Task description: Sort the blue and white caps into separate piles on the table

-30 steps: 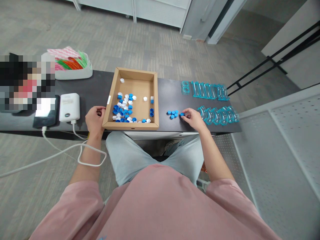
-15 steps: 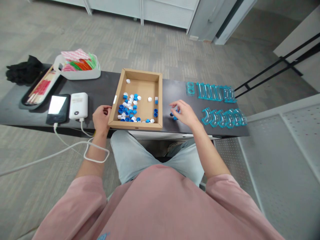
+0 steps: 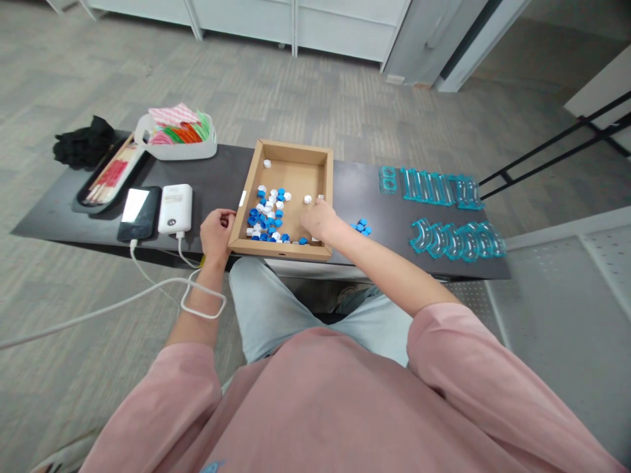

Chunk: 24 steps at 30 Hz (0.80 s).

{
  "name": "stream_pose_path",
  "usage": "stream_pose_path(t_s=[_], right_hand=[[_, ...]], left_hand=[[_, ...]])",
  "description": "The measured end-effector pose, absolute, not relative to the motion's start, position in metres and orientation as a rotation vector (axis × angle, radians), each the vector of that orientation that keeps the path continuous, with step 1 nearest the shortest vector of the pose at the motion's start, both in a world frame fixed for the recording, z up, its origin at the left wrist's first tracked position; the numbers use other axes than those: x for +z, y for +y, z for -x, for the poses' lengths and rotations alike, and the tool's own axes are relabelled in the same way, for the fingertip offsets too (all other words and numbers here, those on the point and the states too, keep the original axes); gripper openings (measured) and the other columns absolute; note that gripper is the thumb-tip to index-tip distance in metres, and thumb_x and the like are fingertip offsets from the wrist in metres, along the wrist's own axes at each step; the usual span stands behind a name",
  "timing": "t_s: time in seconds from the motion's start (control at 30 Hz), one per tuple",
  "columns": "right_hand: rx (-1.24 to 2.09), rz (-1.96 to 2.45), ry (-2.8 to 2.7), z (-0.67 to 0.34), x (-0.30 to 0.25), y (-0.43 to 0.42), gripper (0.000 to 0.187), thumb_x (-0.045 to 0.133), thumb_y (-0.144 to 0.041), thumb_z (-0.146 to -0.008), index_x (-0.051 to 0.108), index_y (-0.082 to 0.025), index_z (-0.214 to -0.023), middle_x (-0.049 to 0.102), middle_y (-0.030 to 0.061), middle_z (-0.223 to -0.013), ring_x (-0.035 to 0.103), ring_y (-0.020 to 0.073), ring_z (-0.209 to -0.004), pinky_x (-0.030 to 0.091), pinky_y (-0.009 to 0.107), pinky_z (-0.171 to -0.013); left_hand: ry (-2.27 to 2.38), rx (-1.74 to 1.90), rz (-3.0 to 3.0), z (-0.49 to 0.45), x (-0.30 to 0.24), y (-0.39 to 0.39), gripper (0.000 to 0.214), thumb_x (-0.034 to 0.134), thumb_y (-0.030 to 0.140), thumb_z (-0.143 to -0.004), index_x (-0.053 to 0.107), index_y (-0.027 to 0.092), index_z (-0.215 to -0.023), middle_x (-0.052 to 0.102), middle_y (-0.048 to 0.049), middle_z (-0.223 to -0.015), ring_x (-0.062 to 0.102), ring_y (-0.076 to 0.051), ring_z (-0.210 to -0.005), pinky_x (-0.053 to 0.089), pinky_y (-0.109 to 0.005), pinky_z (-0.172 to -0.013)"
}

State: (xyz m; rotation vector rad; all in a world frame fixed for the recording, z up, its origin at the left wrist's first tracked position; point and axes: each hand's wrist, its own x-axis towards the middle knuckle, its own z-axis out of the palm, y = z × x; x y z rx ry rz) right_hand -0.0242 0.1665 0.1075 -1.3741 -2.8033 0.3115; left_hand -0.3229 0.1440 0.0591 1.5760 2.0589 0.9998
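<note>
Since the frame half a second back, our right hand (image 3: 319, 222) has travelled from the table (image 3: 355, 190) at 3 o'clock of the cardboard box (image 3: 292, 146) into the box itself. Our left hand (image 3: 215, 231) has kept its station.

Reading left to right:

- A phone (image 3: 137, 209) and a power bank (image 3: 175, 208) lie at 9 o'clock of the left hand.
- The left hand is loosely closed and empty as far as we can see, with its knuckles against the box's outer wall at 9 o'clock.
- Inside the box, mixed blue pieces (image 3: 263, 221) and white pieces (image 3: 270, 205) crowd the 7 o'clock region.
- The right hand sits at 4 o'clock inside the box, fingers bent down over the floor. We cannot tell whether it pinches a piece.
- A blue group (image 3: 362, 227) of a few pieces lies on the table near the box at 3 o'clock.
- Teal curved parts (image 3: 456, 238) lie farther out at 3 o'clock.

We judge the work to be at an early stage: only a few blue pieces lie outside, and most remain in the box among the white.
</note>
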Motion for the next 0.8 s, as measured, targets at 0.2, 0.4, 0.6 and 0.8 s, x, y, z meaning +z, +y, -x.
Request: stream_pose_path(t_s=[0.2,0.4,0.6,0.8], right_hand=[[0.468,1.457,-2.969,0.002,0.153,0.156,0.033,0.072,-0.011,-0.102,0.092,-0.018,-0.128,0.092,0.0167,-0.129,0.083,0.0325,-0.120,0.059,0.038,-0.101],[0.578,1.384,-2.372,-0.084,0.154,0.159,0.032,0.077,-0.015,-0.097,0.089,-0.018,-0.126,0.078,0.0109,-0.123,0.074,0.0254,-0.102,0.062,0.038,-0.101],[0.519,1.612,-2.042,-0.196,0.130,0.129,0.034,0.086,-0.028,-0.099,0.088,-0.024,-0.133,0.074,0.0082,-0.115,0.074,0.0252,-0.091,0.068,0.046,-0.102],[0.570,1.785,-1.967,-0.239,0.097,0.092,0.026,0.087,-0.040,-0.107,0.086,-0.021,-0.125,0.082,0.0158,-0.124,0.078,0.0244,-0.090,0.067,0.042,-0.094]], left_hand=[[2.044,1.031,-1.593,0.325,0.054,0.146,0.017,0.064,0.027,-0.099,0.080,0.022,-0.103,0.078,-0.0032,-0.092,0.069,-0.020,-0.082,0.058,-0.031,-0.085],[2.049,1.019,-1.588,0.327,0.052,0.147,0.016,0.065,0.025,-0.100,0.080,0.022,-0.104,0.078,-0.0031,-0.094,0.068,-0.020,-0.081,0.057,-0.031,-0.084],[2.043,1.000,-1.595,0.332,0.045,0.150,0.018,0.065,0.023,-0.101,0.081,0.018,-0.108,0.080,-0.0045,-0.097,0.064,-0.018,-0.081,0.054,-0.031,-0.084],[2.038,1.045,-1.584,0.334,0.044,0.150,0.019,0.065,0.024,-0.099,0.082,0.019,-0.106,0.080,-0.0032,-0.093,0.065,-0.018,-0.079,0.055,-0.032,-0.085]])
